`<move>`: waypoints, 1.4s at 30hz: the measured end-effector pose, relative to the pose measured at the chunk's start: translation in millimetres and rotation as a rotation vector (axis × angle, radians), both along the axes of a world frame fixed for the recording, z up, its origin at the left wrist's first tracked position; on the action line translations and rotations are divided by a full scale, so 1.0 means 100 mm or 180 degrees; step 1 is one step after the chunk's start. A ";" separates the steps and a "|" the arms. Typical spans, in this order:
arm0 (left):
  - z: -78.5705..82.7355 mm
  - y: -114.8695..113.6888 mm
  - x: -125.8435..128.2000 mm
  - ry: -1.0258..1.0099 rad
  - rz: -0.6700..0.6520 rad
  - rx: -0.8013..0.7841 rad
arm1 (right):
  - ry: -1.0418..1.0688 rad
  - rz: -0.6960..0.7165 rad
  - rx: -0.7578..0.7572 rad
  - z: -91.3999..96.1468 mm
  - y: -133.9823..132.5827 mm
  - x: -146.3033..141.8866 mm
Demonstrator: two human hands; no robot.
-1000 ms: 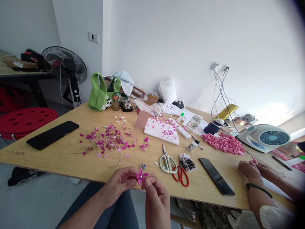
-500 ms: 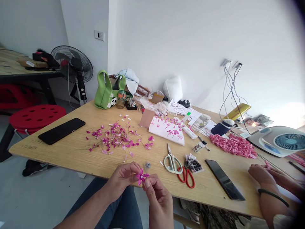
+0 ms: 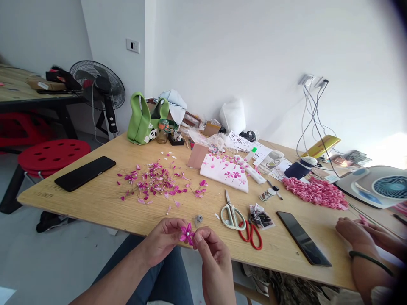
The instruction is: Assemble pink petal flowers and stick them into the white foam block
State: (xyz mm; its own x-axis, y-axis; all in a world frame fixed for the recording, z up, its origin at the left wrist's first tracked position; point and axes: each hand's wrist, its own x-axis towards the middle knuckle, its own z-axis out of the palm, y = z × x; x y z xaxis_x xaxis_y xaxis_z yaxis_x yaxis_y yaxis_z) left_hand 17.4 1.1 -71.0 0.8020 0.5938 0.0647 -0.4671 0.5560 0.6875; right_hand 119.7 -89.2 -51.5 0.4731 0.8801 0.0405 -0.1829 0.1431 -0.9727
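A small magenta paper flower (image 3: 187,233) with a white bead at its centre is held at the near table edge. My left hand (image 3: 163,239) pinches it from the left, fingers closed. My right hand (image 3: 213,257) pinches it from the right with thumb and forefinger. Loose magenta petals (image 3: 155,183) lie scattered on the wooden table (image 3: 104,203) beyond my hands. A small grey spool (image 3: 199,219) lies just past the flower.
White-handled scissors (image 3: 232,212) and red-handled scissors (image 3: 252,234) lie right of my hands, with a black phone (image 3: 303,244) beyond them. Another phone (image 3: 85,173) lies at left. White foam block with flowers (image 3: 224,171), pink flower heap (image 3: 313,192), green bag (image 3: 140,120), desk fan (image 3: 378,185). Another person's hands (image 3: 361,235) work at right.
The flower has turned slightly between my fingers and my hands have shifted a little. The view has drifted slightly to the left.
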 end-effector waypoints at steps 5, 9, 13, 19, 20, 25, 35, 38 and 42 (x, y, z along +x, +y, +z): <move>-0.06 0.01 0.00 -0.0308 -0.0052 -0.0578 | -0.0192 -0.0145 -0.0007 -0.06 -0.05 0.08; -0.05 0.01 0.03 -0.0442 -0.0125 -0.0832 | -0.0831 0.0021 -0.0017 -0.06 -0.04 0.10; 0.02 -0.02 0.07 -0.0319 -0.0405 -0.0928 | -0.1591 -0.0031 -0.0115 -0.02 0.02 0.05; 0.06 -0.05 0.11 -0.0199 -0.0255 -0.0964 | -0.1977 -0.0061 -0.0164 0.01 0.08 0.04; 0.06 -0.05 0.11 -0.0169 -0.0250 -0.0939 | -0.2022 -0.0044 -0.0164 0.01 0.08 0.04; 0.14 -0.03 0.15 0.0030 -0.0193 -0.0802 | -0.2500 -0.0249 0.0189 0.02 0.04 0.05; 0.34 0.03 0.32 0.0039 -0.0200 0.0057 | -0.3127 -0.0676 0.0613 0.02 -0.01 0.16; 0.35 0.06 0.38 0.0050 -0.0283 0.0015 | -0.3199 -0.0583 0.0721 0.05 0.00 0.23; 0.33 0.09 0.46 0.0012 -0.0308 -0.0069 | -0.3284 -0.0799 0.0698 0.00 0.03 0.30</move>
